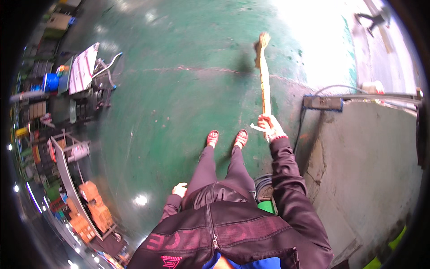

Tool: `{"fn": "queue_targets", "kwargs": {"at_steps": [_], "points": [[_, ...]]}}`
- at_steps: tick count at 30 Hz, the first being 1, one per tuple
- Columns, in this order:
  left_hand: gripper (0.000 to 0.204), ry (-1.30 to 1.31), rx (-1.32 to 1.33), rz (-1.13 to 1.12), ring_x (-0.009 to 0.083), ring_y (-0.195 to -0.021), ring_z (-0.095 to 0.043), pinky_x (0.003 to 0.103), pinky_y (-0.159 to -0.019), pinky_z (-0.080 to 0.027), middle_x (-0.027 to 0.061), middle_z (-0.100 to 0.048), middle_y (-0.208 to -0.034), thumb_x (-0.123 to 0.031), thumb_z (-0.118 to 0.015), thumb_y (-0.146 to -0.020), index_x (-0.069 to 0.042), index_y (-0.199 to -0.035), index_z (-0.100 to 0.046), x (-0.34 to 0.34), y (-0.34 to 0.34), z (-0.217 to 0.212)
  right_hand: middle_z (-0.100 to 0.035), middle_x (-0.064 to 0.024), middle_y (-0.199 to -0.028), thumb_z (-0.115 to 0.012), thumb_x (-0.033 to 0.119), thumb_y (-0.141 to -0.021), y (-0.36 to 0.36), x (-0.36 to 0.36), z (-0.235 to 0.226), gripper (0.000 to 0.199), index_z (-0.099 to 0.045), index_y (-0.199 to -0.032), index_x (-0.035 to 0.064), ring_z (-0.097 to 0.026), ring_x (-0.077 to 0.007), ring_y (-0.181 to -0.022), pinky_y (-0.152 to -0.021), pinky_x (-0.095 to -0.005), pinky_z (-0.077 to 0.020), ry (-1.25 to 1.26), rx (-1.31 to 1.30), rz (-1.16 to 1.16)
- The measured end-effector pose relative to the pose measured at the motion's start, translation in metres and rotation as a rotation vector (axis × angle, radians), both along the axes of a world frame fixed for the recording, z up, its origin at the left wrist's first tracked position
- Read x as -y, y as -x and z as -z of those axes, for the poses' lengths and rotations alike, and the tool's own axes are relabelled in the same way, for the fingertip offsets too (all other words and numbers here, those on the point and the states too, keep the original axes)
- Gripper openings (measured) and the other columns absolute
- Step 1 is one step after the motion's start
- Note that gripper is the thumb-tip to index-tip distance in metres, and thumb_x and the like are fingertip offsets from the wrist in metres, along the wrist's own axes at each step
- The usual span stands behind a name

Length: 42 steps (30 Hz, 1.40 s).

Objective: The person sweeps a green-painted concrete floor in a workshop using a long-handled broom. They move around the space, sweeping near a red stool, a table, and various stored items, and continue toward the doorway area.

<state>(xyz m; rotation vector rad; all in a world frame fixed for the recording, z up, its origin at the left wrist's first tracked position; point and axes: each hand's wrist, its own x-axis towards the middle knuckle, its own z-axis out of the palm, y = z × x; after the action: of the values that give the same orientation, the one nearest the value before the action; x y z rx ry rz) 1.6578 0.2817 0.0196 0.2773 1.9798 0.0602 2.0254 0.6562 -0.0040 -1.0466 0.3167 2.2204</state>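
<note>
A long wooden-handled broom (pixel 264 76) is gripped near its upper end by the right hand (pixel 268 125), whose fingers are closed around the handle; the brush head is set on the green floor (pixel 188 103) well ahead of the feet. The left hand (pixel 180 189) is held apart from the broom, beside the left thigh, nothing in it; whether its fingers are curled or loose cannot be told. Two red sandals (pixel 227 138) are seen side by side just left of the handle. A wide stretch of bare floor is left open ahead and to the left. To the right, the floor is bounded by a raised concrete edge (pixel 358 170), where one dark box (pixel 322 103) with a cable is fixed. At the far left, stacked crates (pixel 92 208) and one folded trolley (pixel 89 71) are lined along the rim.
</note>
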Motion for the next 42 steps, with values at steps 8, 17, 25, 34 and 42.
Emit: {"fn": "queue_targets", "kwargs": {"at_steps": [8,17,25,34,42], "points": [[0.033,-0.264,-0.043,0.173,0.0113,-0.054,-0.049,0.028,-0.049,-0.041,0.0058,-0.054,-0.062,-0.010,-0.050,-0.069,-0.007,-0.102,-0.053,0.036,-0.026,0.034,-0.033,0.0001,-0.051,-0.047,0.001,-0.068,0.076,0.066,-0.063,0.016,-0.035,-0.074,0.0090,-0.033,-0.0089,-0.038,-0.031,-0.0221,-0.0288,-0.238,0.191,-0.698],[0.030,-0.322,0.044,-0.200,0.0081,-0.061,-0.053,0.022,-0.052,-0.043,0.0016,-0.058,-0.071,-0.004,-0.044,-0.074,-0.009,-0.102,-0.051,0.067,0.013,0.035,-0.037,0.0032,-0.053,-0.049,0.010,-0.077,0.219,0.204,-0.020,0.013,-0.039,-0.070,0.0080,-0.034,-0.0061,-0.040,-0.037,-0.0177,-0.0292,0.146,-0.405,-1.246],[0.031,-0.142,-0.035,-0.446,0.0104,-0.057,-0.054,0.024,-0.053,-0.044,0.0051,-0.059,-0.072,-0.008,-0.046,-0.072,-0.013,-0.101,-0.053,0.182,0.034,0.034,-0.039,0.0020,-0.043,-0.049,0.016,-0.077,0.302,0.320,0.072,0.024,-0.042,-0.056,0.0089,-0.036,-0.0096,-0.034,-0.034,-0.0232,-0.0284,-0.255,-0.287,-1.798],[0.028,-0.113,-0.005,-0.405,0.0238,-0.065,-0.057,0.032,-0.062,-0.046,0.0101,-0.060,-0.068,-0.018,-0.049,-0.067,-0.015,-0.093,-0.058,0.250,0.016,0.096,-0.035,0.0004,-0.054,-0.046,0.005,-0.073,0.117,0.185,-0.008,0.013,-0.043,-0.083,-0.0035,-0.032,-0.0065,-0.039,-0.031,-0.0171,-0.0273,0.293,0.052,-0.745],[0.028,-0.584,0.462,-0.854,0.0110,-0.072,-0.055,0.024,-0.062,-0.046,0.0049,-0.058,-0.083,-0.011,-0.046,-0.079,-0.010,-0.107,-0.050,0.079,0.019,0.042,-0.033,0.0025,-0.044,-0.047,0.006,-0.068,0.230,0.167,-0.040,0.018,-0.033,-0.058,0.0103,-0.031,-0.0076,-0.032,-0.030,-0.0201,-0.0251,-0.219,0.510,-1.090]]}}
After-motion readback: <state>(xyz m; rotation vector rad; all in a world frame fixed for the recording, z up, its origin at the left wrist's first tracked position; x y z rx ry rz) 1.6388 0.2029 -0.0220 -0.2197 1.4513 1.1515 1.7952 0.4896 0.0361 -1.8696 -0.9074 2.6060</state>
